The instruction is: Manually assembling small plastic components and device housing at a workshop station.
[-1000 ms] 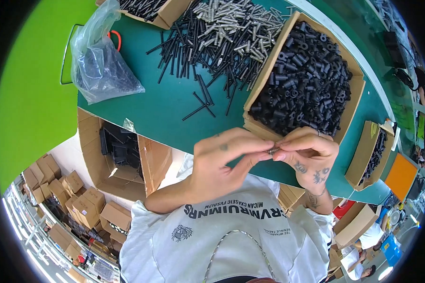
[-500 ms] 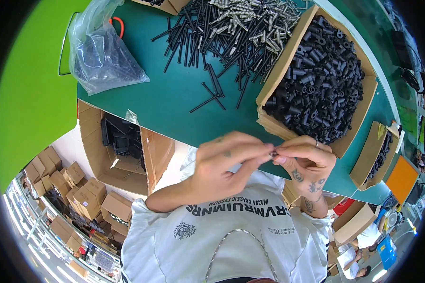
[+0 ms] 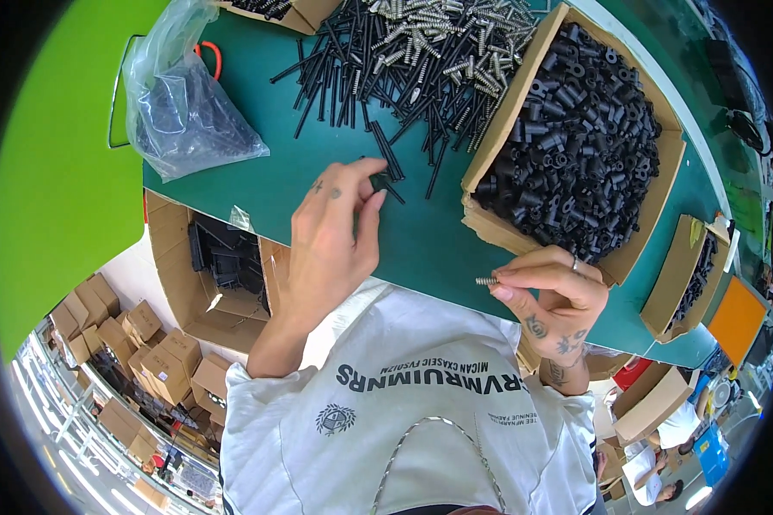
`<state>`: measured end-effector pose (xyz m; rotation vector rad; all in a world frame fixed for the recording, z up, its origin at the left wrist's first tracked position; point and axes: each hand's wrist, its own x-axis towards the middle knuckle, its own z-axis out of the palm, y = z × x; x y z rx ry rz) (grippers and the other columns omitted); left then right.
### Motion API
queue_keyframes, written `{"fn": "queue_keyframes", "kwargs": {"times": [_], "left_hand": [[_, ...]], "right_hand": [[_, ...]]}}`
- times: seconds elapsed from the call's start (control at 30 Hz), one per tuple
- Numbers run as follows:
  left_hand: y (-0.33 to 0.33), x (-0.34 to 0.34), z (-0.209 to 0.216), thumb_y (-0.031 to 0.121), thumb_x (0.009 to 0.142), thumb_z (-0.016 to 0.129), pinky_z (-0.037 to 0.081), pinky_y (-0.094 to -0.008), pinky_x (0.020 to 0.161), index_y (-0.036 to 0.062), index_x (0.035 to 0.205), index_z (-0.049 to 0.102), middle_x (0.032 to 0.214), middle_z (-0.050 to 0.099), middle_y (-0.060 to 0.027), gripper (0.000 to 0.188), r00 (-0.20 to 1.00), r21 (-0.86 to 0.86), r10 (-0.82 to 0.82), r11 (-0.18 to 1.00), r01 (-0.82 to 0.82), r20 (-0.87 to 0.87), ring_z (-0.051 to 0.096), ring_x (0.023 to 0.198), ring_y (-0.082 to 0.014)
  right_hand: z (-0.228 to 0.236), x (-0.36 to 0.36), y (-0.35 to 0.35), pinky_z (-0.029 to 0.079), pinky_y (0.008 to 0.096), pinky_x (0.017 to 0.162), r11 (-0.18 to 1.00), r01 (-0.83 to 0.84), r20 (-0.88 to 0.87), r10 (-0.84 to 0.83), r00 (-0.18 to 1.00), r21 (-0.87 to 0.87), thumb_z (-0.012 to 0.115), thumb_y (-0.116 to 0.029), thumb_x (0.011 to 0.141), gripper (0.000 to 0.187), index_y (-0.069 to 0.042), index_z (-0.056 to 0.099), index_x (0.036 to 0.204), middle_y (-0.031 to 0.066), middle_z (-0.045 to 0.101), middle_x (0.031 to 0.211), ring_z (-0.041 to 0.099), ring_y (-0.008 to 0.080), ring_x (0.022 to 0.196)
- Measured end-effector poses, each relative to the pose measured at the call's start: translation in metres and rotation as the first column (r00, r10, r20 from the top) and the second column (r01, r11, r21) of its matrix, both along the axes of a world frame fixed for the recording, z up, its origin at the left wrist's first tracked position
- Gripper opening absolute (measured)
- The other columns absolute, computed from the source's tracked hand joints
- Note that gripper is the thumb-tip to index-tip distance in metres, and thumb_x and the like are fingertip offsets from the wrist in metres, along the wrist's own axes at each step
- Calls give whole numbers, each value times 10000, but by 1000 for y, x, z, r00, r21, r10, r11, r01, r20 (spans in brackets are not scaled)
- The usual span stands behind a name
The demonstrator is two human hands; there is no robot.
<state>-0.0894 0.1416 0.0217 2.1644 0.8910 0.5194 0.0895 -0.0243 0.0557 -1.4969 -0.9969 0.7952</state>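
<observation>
My left hand (image 3: 339, 223) reaches over the green table at the near end of the loose black screws. Its thumb and forefinger are apart, on either side of a black screw (image 3: 394, 194) lying there; the other fingers hide part of the spot. Further right, my right hand (image 3: 554, 296) pinches a short ribbed silver piece (image 3: 486, 281), like a small spring, between thumb and fingertips, its end pointing left. Beyond my hands lies a pile of long black screws (image 3: 331, 90), with many similar ribbed silver pieces (image 3: 442, 30) heaped on its far side.
An open carton (image 3: 500, 129) of small black plastic parts stands right of the pile, with a smaller carton (image 3: 661, 296) beside it. A clear plastic bag (image 3: 193, 112) of dark parts sits at left. Below the table edge is a carton (image 3: 167, 249) holding black pieces.
My left hand has moved away from my right, leftward and forward to the loose black screws. My right hand stays nearly in place, still pinching the ribbed silver piece.
</observation>
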Motion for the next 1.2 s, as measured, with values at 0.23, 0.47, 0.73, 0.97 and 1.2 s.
{"fn": "queue_keyframes", "kwargs": {"times": [0.23, 0.47, 0.73, 0.97, 1.2], "left_hand": [[-7, -11, -15, -4, 915, 661, 465, -209, 602, 4, 1164, 643, 888, 608, -18, 250, 937, -421, 328, 872, -250, 124, 585, 699, -82], [12, -21, -9, 18, 766, 785, 482, -296, 680, 45, 1034, 715, 968, 627, -85, 279, 984, 153, 153, 979, -138, -92, 602, 822, -174], [39, -33, -18, 49, 713, 780, 423, -372, 756, 54, 961, 688, 948, 588, -72, 264, 976, 318, -216, 924, 213, -26, 557, 852, -267], [28, -33, -11, -46, 737, 722, 453, -424, 757, -15, 944, 571, 922, 559, -134, 258, 944, 303, -288, 896, 325, -160, 552, 840, -329], [13, -31, -8, -81, 776, 663, 449, -429, 778, -17, 979, 544, 941, 534, -153, 244, 952, 349, -173, 901, 256, -251, 534, 865, -354]], "right_hand": [[-2, 1, 3, 550, 240, 651, 1000, -24, 26, 23, 999, 17, 807, 71, 722, 200, 0, 761, 903, 134, 731, 864, 704, 176, 749], [0, 1, 1, 551, 242, 652, 1000, -10, 17, 10, 1000, 11, 810, 62, 723, 189, -4, 762, 893, 131, 733, 868, 707, 178, 750], [5, -1, 1, 547, 240, 646, 1000, -11, 21, 11, 1000, -6, 812, 55, 724, 189, -9, 763, 894, 118, 736, 864, 706, 173, 738], [3, -4, 5, 544, 243, 657, 1000, 2, 65, -2, 998, 1, 814, 62, 716, 190, -3, 758, 886, 112, 738, 852, 704, 170, 745], [-3, -12, 16, 537, 242, 649, 999, 49, 82, -49, 995, 8, 817, 51, 714, 182, 7, 753, 878, 113, 737, 844, 702, 168, 731]]}}
